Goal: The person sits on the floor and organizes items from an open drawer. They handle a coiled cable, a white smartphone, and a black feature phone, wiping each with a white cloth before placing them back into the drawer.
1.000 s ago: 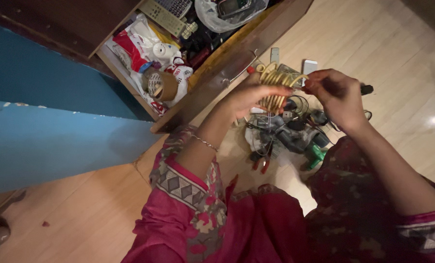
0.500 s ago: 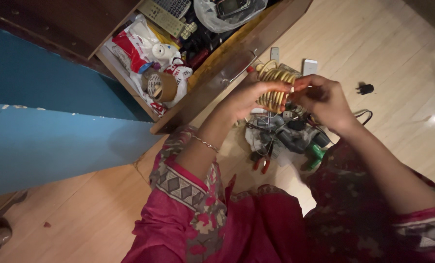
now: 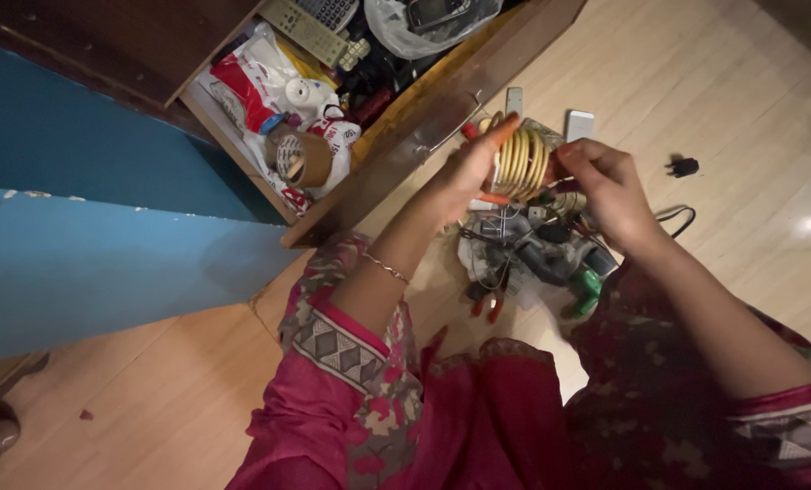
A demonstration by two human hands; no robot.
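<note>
Both hands, left hand (image 3: 467,172) and right hand (image 3: 605,177), grip the yellow wire coil (image 3: 521,163) between them.

A home room: wooden floor (image 3: 696,82), blue wall (image 3: 78,263), open junk drawer (image 3: 351,82) with remote controls (image 3: 301,27)

The drawer (image 3: 396,127) is cut off above; fingers (image 3: 501,127) hide part of the cable coil (image 3: 521,163).

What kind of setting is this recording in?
Probably a room in a home: a person sits on a wooden floor by an open drawer crammed with remote controls and tape, winding a yellow cable coil over loose household clutter.
</note>
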